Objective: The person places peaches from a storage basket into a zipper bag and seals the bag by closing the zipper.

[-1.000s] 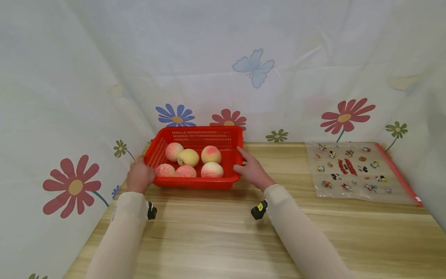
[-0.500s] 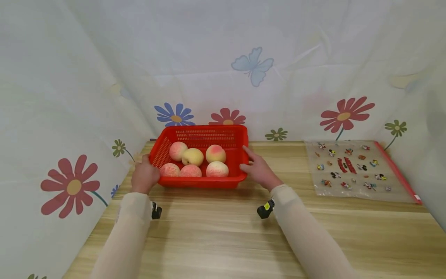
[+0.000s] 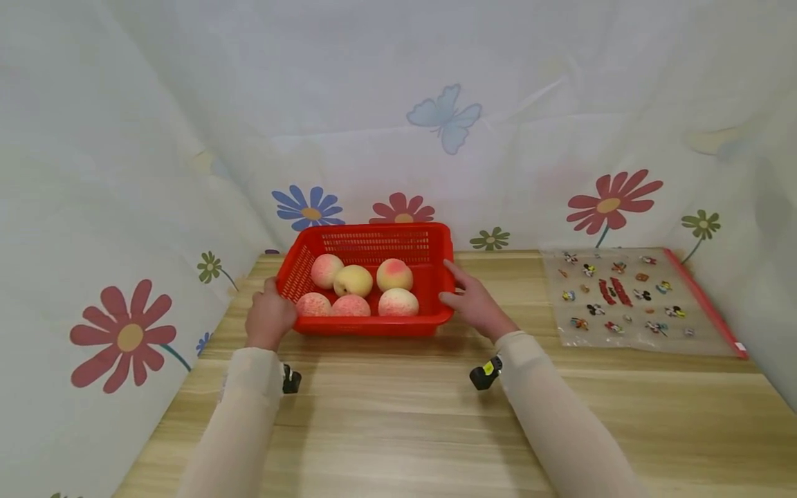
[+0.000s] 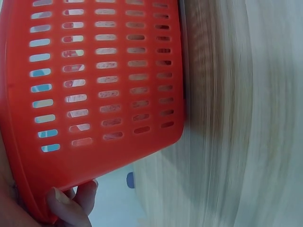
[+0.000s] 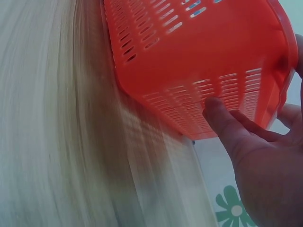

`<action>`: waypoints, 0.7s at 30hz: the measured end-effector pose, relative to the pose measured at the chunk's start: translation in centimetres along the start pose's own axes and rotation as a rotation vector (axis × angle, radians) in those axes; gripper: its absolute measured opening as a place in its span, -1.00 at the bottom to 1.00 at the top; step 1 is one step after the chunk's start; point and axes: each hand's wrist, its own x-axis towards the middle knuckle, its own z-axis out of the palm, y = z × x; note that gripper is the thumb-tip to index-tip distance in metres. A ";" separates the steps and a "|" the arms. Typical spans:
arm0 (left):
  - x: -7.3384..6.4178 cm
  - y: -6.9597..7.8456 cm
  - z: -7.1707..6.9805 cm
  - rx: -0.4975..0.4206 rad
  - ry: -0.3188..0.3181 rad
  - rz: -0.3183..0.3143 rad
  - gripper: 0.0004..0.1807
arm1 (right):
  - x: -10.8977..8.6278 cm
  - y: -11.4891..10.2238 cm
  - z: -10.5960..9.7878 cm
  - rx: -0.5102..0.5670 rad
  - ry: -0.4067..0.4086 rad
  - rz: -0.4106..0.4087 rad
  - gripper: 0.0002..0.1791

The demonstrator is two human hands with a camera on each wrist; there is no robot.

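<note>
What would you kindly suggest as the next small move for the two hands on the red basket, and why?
I would probably ease the red basket slightly further right, keeping it level: it has been shifting that way, the left hand and right hand hold its opposite ends, and the six peaches inside lie loose. The plastic bag lies apart, farther right.

you work in a screened-off booth [image 3: 106, 138], its building unclear: white, creased sheeting [image 3: 349, 76] printed with colourful flowers [image 3: 609, 205] and a pale-blue butterfly [image 3: 445, 119] walls your light, wood-grained tabletop [image 3: 386, 422] behind and on both sides.
</note>
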 end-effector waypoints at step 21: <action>-1.0 2.4 1.1 -0.006 -0.024 -0.044 -0.26 | -1.1 0.9 -2.3 -0.002 0.010 0.014 -0.19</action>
